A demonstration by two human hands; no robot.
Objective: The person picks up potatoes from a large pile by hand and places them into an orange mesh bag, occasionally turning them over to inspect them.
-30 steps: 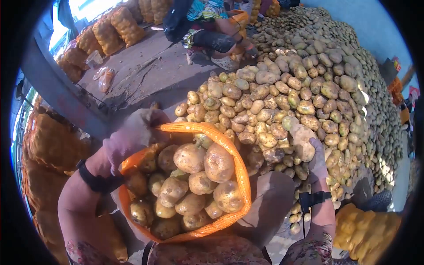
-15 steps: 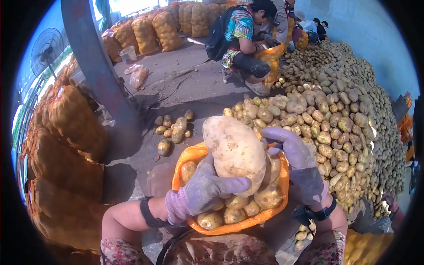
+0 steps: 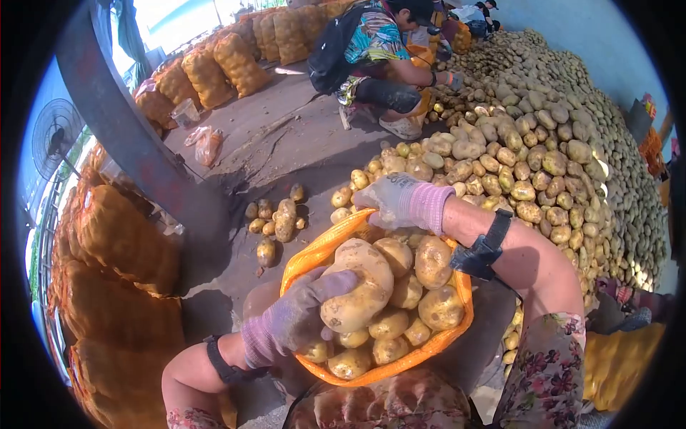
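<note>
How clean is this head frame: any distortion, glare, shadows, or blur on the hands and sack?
Head view: strong fisheye with black corners, and the pillar is bowed. Head view: the sky at top left is blown out, with hard sun patches on the potato pile and dark shadow beside the pillar. Head view: the left hand on the large potato and the right hand gripping the orange mesh sack are sharp and well lit.

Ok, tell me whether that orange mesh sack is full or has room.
Full: potatoes heap above the open rim of the sack. The left hand clasps the big top potato; the right hand grips the far rim.
</note>
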